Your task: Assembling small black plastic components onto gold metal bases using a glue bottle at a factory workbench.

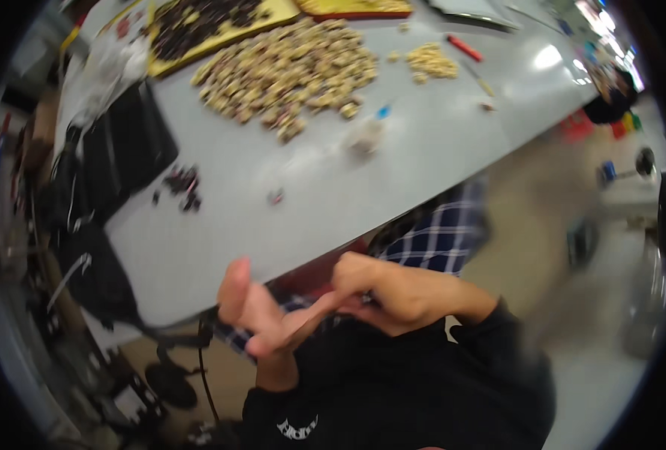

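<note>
My left hand point(261, 307) is raised in front of my body, just off the table's near edge, with its palm partly showing and some fingers stretched out. It holds nothing that I can see. My right hand point(396, 296) is closed around fingers of my left hand; anything small between them is hidden. Both hands are slightly blurred. Beyond them on the grey table point(220, 259) lies a tiny pinkish-dark scrap point(275, 196). Farther off is a blurred whitish lump point(364, 139) beside a small blue piece point(383, 112).
A large heap of yellowish-brown pieces point(288, 71) covers the table's far middle, near a yellow tray point(169, 66) of dark pieces. Paler pieces point(432, 61) and a red stick-like tool point(464, 48) lie right. Dark scraps point(183, 184) and a black bag point(127, 142) are left.
</note>
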A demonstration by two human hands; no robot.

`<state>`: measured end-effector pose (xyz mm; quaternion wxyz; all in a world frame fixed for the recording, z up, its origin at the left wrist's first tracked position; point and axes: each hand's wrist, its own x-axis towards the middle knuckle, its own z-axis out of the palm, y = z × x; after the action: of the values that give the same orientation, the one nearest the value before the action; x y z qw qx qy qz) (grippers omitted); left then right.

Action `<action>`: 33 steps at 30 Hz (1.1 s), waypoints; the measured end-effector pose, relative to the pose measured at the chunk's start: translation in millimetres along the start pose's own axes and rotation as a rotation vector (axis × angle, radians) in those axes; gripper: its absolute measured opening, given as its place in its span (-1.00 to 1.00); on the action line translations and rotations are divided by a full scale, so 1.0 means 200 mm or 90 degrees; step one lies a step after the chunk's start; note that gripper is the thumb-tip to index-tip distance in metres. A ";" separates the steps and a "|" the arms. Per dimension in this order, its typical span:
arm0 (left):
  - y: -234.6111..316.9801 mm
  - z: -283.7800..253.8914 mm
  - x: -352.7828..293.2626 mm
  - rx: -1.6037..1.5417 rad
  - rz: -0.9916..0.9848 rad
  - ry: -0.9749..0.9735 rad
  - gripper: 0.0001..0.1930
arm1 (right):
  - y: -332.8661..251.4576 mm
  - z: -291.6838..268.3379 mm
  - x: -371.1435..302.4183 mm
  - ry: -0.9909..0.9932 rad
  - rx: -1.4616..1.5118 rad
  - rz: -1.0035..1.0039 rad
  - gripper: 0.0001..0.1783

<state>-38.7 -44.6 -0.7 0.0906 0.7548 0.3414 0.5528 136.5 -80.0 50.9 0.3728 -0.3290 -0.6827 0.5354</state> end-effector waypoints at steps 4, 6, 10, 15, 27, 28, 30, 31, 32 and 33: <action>-0.10 0.00 0.03 -0.009 -0.006 0.006 0.21 | 0.07 0.02 0.09 0.056 -0.030 -0.054 -0.69; -0.11 -0.02 0.02 -0.002 -0.015 0.009 0.21 | 0.09 0.04 0.09 0.061 -0.038 -0.055 -0.67; -0.11 -0.03 0.02 -0.023 -0.023 0.010 0.21 | 0.10 0.05 0.07 0.048 -0.051 -0.059 -0.53; -0.13 -0.06 0.04 -0.060 -0.029 -0.014 0.25 | 0.09 0.08 0.11 0.111 -0.040 -0.105 -0.56; -0.14 -0.01 0.02 -0.259 -0.072 0.148 0.40 | 0.09 0.06 0.09 0.104 0.071 -0.120 -0.62; -0.14 0.01 0.02 -0.369 -0.116 0.201 0.44 | 0.09 0.07 0.10 0.143 0.104 -0.138 -0.66; -0.14 0.04 0.02 -0.451 -0.123 0.170 0.46 | 0.10 0.08 0.10 0.182 0.150 -0.159 -0.70; -0.15 0.04 0.02 -0.534 -0.134 0.144 0.48 | 0.10 0.07 0.10 0.175 0.118 -0.175 -0.73; -0.16 0.04 0.01 -0.618 -0.146 0.116 0.51 | 0.10 0.07 0.10 0.170 0.087 -0.192 -0.75; -0.15 0.06 0.01 -0.609 -0.150 0.109 0.51 | 0.09 0.07 0.10 0.169 0.050 -0.206 -0.76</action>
<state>-40.0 -17.3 -19.4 0.4602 0.5366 0.1389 0.6936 114.4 -66.3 34.4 0.5530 -0.2675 -0.6502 0.4469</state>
